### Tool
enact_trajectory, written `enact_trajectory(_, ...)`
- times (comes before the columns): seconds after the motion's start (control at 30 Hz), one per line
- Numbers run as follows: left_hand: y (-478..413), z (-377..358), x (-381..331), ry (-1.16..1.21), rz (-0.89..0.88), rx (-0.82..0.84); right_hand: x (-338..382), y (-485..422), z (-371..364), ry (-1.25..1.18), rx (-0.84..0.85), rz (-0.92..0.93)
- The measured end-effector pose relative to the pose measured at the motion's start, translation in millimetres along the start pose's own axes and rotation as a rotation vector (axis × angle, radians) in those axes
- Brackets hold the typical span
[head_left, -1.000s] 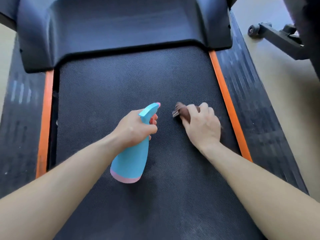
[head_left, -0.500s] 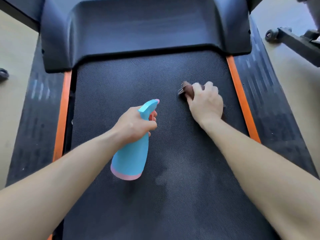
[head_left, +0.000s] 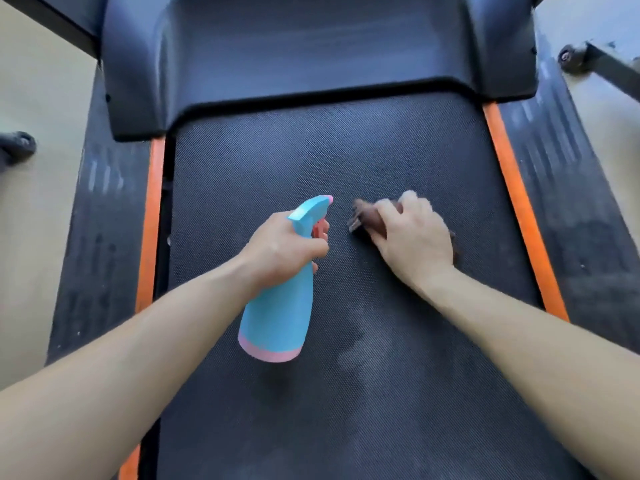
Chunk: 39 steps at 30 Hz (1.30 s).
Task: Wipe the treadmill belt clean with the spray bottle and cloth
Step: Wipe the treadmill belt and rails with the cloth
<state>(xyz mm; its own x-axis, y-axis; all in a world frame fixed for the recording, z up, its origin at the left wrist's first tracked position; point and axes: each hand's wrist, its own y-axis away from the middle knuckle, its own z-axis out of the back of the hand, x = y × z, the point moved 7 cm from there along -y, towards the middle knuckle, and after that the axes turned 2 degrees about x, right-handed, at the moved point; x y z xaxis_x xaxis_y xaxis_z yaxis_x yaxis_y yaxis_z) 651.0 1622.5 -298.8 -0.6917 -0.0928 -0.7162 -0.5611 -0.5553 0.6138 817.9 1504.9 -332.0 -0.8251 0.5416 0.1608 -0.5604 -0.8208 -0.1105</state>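
Observation:
My left hand [head_left: 282,249] grips the neck of a light blue spray bottle [head_left: 277,317] with a pink base and pink trigger, held above the middle of the black textured treadmill belt [head_left: 311,154]. Its nozzle points away from me. My right hand [head_left: 415,237] presses a bunched brown cloth [head_left: 365,216] onto the belt just right of the bottle's nozzle, fingers curled over it. Most of the cloth is hidden under the hand. A paler, smeared patch [head_left: 356,362] shows on the belt below the hands.
Orange strips [head_left: 512,188] and dark side rails [head_left: 100,216] border the belt on both sides. The black motor cover [head_left: 311,53] rises at the far end. Wheeled black equipment [head_left: 588,60] stands on the beige floor at upper right, and a dark object [head_left: 15,147] at far left.
My right hand slid the cloth forward along the belt, then drew it back toward me. The left hand kept the bottle in about the same place. The camera view shifted slightly.

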Motion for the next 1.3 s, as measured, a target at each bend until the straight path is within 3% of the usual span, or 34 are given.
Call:
enact_trajectory(0.07, 3.5, 6.2, 0.2, -0.004, 0.012, -0.017, 11.7, 38.8, -1.2, -0.017, 0.050, 0.191)
enact_trajectory(0.13, 5.1, 8.8, 1.5, -0.012, 0.019, -0.033, 8.8, 22.1, -1.0, 0.016, 0.052, 0.262)
enact_trajectory(0.27, 6.0, 8.2, 8.0, 0.007, 0.017, -0.030, -13.4, -60.0, -3.6, 0.043, -0.021, -0.087)
enact_trajectory(0.33, 6.7, 9.2, 12.6, 0.005, 0.018, -0.024, -5.7, -52.0, -7.0, 0.033, -0.012, -0.119)
enact_trajectory(0.5, 16.0, 14.1, 19.9, -0.033, 0.022, -0.018, 31.8, 69.7, -2.9, -0.074, 0.063, 0.314)
enact_trajectory(0.57, 22.1, 12.9, 25.1, -0.022, 0.035, -0.018, 28.7, 66.2, -4.1, -0.046, 0.080, 0.388)
enact_trajectory(0.63, 28.0, 12.2, 31.8, 0.006, 0.036, -0.022, 22.0, 32.0, -3.6, -0.016, 0.025, 0.254)
enact_trajectory(0.73, 34.2, 14.4, 45.6, 0.040, 0.023, -0.033, 9.6, -16.2, -8.4, -0.047, 0.034, -0.133)
enact_trajectory(0.8, 40.2, 15.7, 55.4, 0.061, 0.016, -0.021, 18.4, -17.2, -12.0, -0.026, 0.042, -0.186)
enact_trajectory(0.93, 57.3, 21.5, 67.8, 0.079, 0.032, -0.030, 55.7, 47.2, -7.7, -0.005, -0.018, 0.054)
enact_trajectory(1.07, 75.6, 28.7, 84.8, 0.075, 0.101, -0.063, 91.0, 120.3, -10.6, -0.015, 0.027, 0.276)
enact_trajectory(1.3, 100.7, 42.9, 110.7, 0.076, 0.130, -0.116, 98.6, 130.2, -12.3, -0.003, 0.031, 0.249)
